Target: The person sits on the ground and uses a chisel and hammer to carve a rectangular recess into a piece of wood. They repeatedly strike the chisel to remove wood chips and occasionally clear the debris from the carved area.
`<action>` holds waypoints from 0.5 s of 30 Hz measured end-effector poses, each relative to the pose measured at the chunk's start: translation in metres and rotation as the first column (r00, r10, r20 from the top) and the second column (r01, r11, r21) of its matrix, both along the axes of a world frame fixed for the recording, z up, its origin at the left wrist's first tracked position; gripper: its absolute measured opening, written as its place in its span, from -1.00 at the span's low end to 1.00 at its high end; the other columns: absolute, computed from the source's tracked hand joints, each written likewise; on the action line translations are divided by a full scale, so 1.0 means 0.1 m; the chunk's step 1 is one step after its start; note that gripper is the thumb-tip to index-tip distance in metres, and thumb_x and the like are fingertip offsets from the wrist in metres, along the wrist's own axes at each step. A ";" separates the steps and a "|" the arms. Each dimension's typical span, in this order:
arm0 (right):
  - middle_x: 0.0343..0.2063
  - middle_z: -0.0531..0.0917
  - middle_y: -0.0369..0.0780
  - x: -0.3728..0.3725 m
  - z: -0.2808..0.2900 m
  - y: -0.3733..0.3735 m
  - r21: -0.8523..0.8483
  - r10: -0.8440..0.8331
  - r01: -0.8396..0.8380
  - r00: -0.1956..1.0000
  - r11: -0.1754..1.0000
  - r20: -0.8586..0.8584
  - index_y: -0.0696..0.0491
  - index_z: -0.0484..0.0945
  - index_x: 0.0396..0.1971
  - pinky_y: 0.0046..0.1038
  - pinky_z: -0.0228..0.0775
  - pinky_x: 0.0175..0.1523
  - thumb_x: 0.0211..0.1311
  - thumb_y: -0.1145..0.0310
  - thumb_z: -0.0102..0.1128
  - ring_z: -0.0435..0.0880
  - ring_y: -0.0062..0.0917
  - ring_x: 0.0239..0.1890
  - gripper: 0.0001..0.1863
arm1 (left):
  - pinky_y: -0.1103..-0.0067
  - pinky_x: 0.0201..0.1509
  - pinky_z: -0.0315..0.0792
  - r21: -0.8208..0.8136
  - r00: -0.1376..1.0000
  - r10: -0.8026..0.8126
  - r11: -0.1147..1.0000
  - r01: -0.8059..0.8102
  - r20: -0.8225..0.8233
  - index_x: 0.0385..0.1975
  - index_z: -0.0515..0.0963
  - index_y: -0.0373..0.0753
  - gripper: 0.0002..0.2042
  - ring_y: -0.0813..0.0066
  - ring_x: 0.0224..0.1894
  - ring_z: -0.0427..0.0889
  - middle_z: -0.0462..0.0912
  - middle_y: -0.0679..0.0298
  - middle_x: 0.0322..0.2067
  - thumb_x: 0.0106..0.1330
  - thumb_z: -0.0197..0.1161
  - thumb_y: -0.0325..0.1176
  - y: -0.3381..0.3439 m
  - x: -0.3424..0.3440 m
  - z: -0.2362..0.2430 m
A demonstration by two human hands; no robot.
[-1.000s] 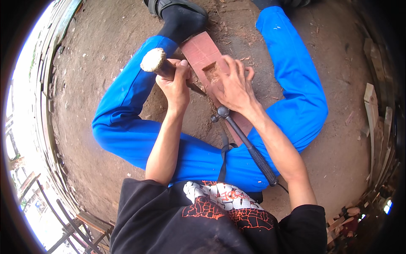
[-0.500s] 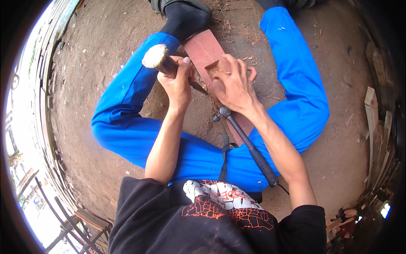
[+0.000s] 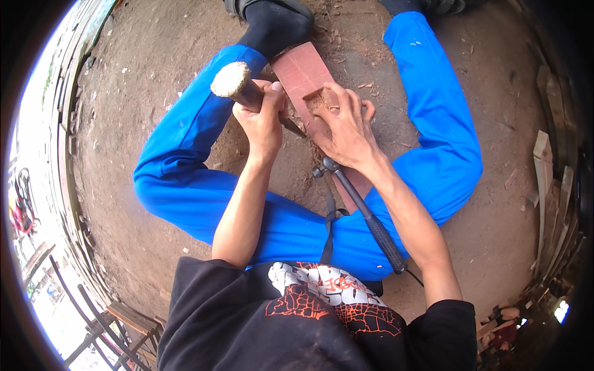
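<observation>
My left hand [image 3: 260, 120] is wrapped round the dark handle of a chisel [image 3: 232, 80], its pale, frayed butt tilted up toward me. The chisel's blade slants down to the left edge of a reddish wooden board [image 3: 302, 65]. Cut into that board is a rectangular recess [image 3: 317, 99] with loose wood chips in it. Over the recess and the board's right side rests my right hand [image 3: 348, 133], fingers bent and spread apart, thumb and fingertips at the chips; I see nothing gripped in it. A ball-peen hammer [image 3: 371, 219] with a black textured grip lies across the board and my right thigh.
My legs in blue trousers [image 3: 433, 99] bend out on either side of the board. Wood shavings [image 3: 368, 89] litter the dirt floor [image 3: 124, 123]. Planks [image 3: 544, 185] are stacked at the far right, and a wooden frame [image 3: 127, 321] stands at the lower left.
Very little differs: the view has shifted slightly, and both hands keep nearly the same places on the chisel and at the recess. A red shape now shows outside at the left edge.
</observation>
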State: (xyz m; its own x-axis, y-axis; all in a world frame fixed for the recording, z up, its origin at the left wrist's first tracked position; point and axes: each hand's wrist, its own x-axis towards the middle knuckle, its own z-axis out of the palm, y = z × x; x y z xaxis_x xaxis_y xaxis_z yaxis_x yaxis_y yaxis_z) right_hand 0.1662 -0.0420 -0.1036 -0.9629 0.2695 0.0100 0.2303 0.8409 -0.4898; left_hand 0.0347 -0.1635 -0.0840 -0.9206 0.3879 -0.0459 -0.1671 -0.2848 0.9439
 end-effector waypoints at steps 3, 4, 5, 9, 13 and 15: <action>0.35 0.12 -0.07 -0.03 -0.02 0.00 0.085 -0.035 0.033 0.999 0.996 0.021 0.06 0.64 -0.13 0.20 -0.06 0.27 0.12 0.14 0.29 0.12 -0.09 0.35 -0.62 | 0.57 -0.49 0.30 -0.018 1.000 0.002 1.000 -0.002 0.021 -0.46 0.40 -0.26 -0.87 0.56 -0.61 0.34 0.38 0.33 -0.63 0.31 0.20 -0.49 0.01 0.00 0.02; 0.35 0.12 -0.07 -0.04 -0.01 0.01 0.123 -0.052 0.049 0.998 0.991 0.025 0.06 0.64 -0.12 0.19 -0.06 0.27 0.12 0.14 0.28 0.12 -0.09 0.35 -0.62 | 0.57 -0.49 0.30 -0.027 1.000 0.003 1.000 -0.003 0.030 -0.46 0.40 -0.26 -0.87 0.56 -0.60 0.35 0.38 0.33 -0.63 0.31 0.20 -0.49 0.01 0.00 0.02; 0.35 0.11 -0.07 -0.04 -0.01 0.02 0.087 -0.034 0.033 0.999 0.996 0.009 0.05 0.64 -0.12 0.19 -0.06 0.27 0.13 0.14 0.28 0.12 -0.10 0.35 -0.62 | 0.57 -0.49 0.30 -0.022 1.000 0.003 1.000 -0.002 0.020 -0.46 0.40 -0.26 -0.87 0.56 -0.60 0.34 0.38 0.33 -0.63 0.31 0.20 -0.49 0.00 0.00 0.01; 0.36 0.11 -0.08 0.01 0.00 -0.01 0.019 0.019 -0.019 1.000 1.000 -0.008 0.03 0.63 -0.12 0.20 -0.06 0.26 0.13 0.13 0.27 0.12 -0.11 0.35 -0.63 | 0.57 -0.49 0.29 0.005 1.000 0.005 1.000 -0.005 0.006 -0.46 0.40 -0.26 -0.86 0.56 -0.61 0.35 0.38 0.34 -0.63 0.31 0.21 -0.49 0.00 0.00 -0.01; 0.37 0.09 -0.11 -0.04 0.01 -0.03 0.059 -0.031 0.033 0.999 0.998 -0.031 0.02 0.63 -0.13 0.21 -0.06 0.26 0.12 0.16 0.30 0.11 -0.12 0.35 -0.64 | 0.57 -0.49 0.29 0.006 1.000 0.012 1.000 -0.012 0.021 -0.47 0.40 -0.26 -0.86 0.56 -0.61 0.34 0.37 0.33 -0.63 0.31 0.21 -0.48 0.00 -0.02 -0.02; 0.37 0.08 -0.11 -0.04 0.02 -0.04 0.045 -0.015 0.015 1.000 0.999 -0.008 0.03 0.61 -0.09 0.20 -0.06 0.26 0.11 0.17 0.31 0.11 -0.13 0.36 -0.61 | 0.56 -0.49 0.30 -0.003 1.000 0.007 1.000 -0.007 0.001 -0.47 0.40 -0.26 -0.86 0.56 -0.61 0.34 0.37 0.33 -0.63 0.32 0.21 -0.48 -0.01 -0.01 -0.04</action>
